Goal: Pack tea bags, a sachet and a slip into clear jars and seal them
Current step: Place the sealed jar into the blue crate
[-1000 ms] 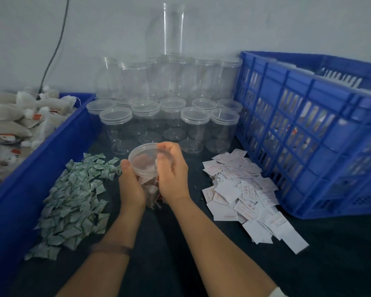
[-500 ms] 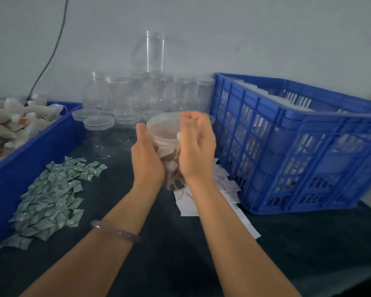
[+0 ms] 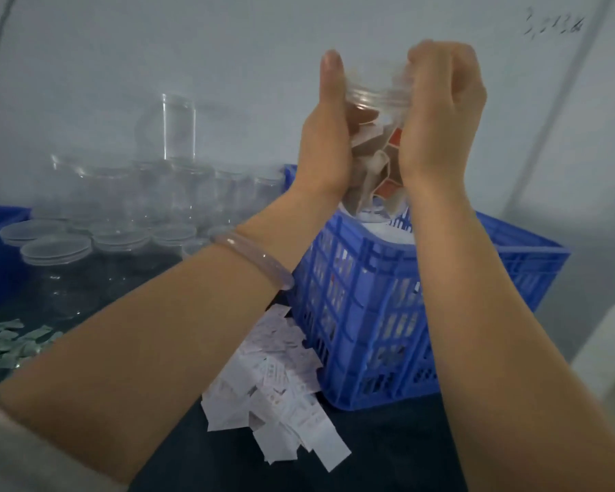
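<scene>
Currently one clear jar point(image 3: 373, 99) sits in the upper centre of the frame, above the blue crate point(image 3: 380, 314). Left hand point(image 3: 329, 143) wraps its side, thumb upright; right hand point(image 3: 441, 115) curls over its top — rim area blurred. Tea bags point(image 3: 377, 161) show inside. Paper slips point(image 3: 281, 388) lower centre, touching the crate; green sachets point(image 3: 4, 342) at left edge; empty jars point(image 3: 121, 214) mid-left.

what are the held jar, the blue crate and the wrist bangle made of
The held jar: clear plastic by the look, glossy; the tea bags show through its wall. The blue crate: moulded hard plastic, with a lattice of slots. The bangle: translucent pale pink, smooth and shiny; glass, stone or resin, cannot tell.
</scene>
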### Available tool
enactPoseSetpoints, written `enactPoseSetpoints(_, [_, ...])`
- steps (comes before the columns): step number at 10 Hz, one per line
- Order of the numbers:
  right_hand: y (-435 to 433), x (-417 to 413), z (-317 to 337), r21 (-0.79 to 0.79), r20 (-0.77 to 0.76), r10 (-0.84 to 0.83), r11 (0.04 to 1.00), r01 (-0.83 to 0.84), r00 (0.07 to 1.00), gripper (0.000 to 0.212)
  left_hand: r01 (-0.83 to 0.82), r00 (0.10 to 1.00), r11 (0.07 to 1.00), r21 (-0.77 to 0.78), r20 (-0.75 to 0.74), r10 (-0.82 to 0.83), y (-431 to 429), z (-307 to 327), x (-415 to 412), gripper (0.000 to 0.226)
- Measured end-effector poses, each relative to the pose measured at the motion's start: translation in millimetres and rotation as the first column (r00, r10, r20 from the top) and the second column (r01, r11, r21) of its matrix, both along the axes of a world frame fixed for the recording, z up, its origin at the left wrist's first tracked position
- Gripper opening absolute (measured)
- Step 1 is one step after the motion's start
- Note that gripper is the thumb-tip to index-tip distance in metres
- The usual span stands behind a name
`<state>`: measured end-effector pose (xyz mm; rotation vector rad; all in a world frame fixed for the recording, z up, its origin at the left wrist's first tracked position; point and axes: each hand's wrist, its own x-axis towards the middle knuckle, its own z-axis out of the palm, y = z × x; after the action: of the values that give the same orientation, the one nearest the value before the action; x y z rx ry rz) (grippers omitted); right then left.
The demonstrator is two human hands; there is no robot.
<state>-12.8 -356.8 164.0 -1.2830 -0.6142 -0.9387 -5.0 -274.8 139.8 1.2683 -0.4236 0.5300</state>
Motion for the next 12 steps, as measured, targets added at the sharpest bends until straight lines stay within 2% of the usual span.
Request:
enactPoseSetpoints(1, [-11.4,21.9,13.7,0.010,-0.045,-0.054,0.998,0.055,0.998,0.017,0.075,0.997,0.997,-0.006,-0.020,-0.075,-9.7,17.9,21.5,0.091])
enactPoseSetpoints(3, [-14.7,76.6,16.0,-0.014,-0.169,-0.099,0.995,0.098,0.981,0.015,0.108,0.983,0.989,-0.105,-0.134,-0.122,-14.6,26.7,70.3,0.069])
enactPoseSetpoints(5, [-7.3,135.2,20.8,-0.088,-0.220,-0.124,0.990,0.107,0.968,0.008,0.072,0.984,0.997,-0.021,-0.163,-0.074,1.6,35.8,119.0,0.047])
enactPoseSetpoints(6, [-6.7,167.6,30.1,-0.111,-0.246,-0.132,0.988,0.107,0.960,0.010,0.098,0.980,0.995,-0.008,-0.172,-0.098,5.3,45.3,150.9,0.043])
enactPoseSetpoints(7, [-6.7,201.6,42.5,-0.177,-0.330,-0.159,0.979,0.104,0.930,0.030,0.115,0.974,0.993,-0.011,-0.193,-0.115,7.8,56.5,188.5,0.040])
enactPoseSetpoints(8, [-5.7,239.9,50.2,-0.331,-0.445,-0.213,0.942,0.061,0.870,0.048,0.087,0.959,0.996,-0.024,-0.268,-0.091,14.0,60.0,228.3,0.033])
enactPoseSetpoints(9, [-3.9,272.6,51.0,-0.469,-0.483,-0.302,0.882,0.049,0.822,0.042,0.030,0.955,0.999,0.026,-0.297,-0.021,19.1,51.5,264.2,0.032])
enactPoseSetpoints(10, [-6.3,299.7,46.8,-0.509,-0.553,-0.346,0.860,0.021,0.758,0.030,0.028,0.951,0.990,0.139,-0.310,0.017,21.8,44.3,289.5,0.033])
enactPoseSetpoints(11, [-8.1,321.6,33.6,-0.486,-0.670,-0.343,0.873,-0.039,0.659,0.013,0.048,0.927,0.963,0.264,-0.371,0.055,24.2,34.2,312.0,0.023])
enactPoseSetpoints(12, [-7.1,339.1,18.2,-0.429,-0.741,-0.297,0.899,-0.084,0.602,0.014,0.022,0.898,0.936,0.352,-0.418,0.136,29.6,27.2,328.1,0.017])
